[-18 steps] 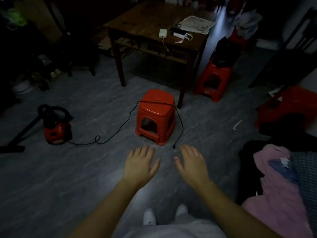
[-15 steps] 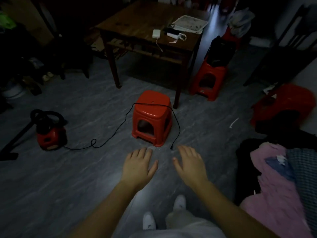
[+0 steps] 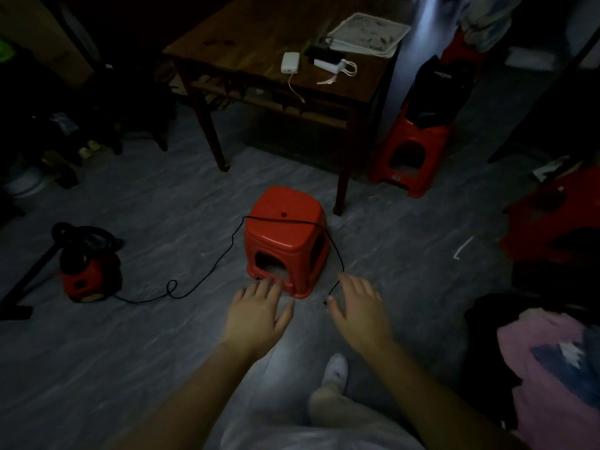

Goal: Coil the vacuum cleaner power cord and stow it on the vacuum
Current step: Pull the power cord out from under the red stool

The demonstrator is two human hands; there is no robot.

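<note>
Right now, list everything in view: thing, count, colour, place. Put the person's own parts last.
vacuum cleaner: one, red and black, on the floor far left
power cord: one, black, from the vacuum across the floor, over the near stool, free end by the right hand
plastic stools: three, red; near one centre, one right of the table, one at the right edge
wooden table: one, brown, behind the near stool
white charger: one, on the table
tray: one, white, table's far corner
clothes pile: pink and dark, lower right
floor: grey
left hand: open, empty
right hand: open, empty, beside the cord's end
</note>
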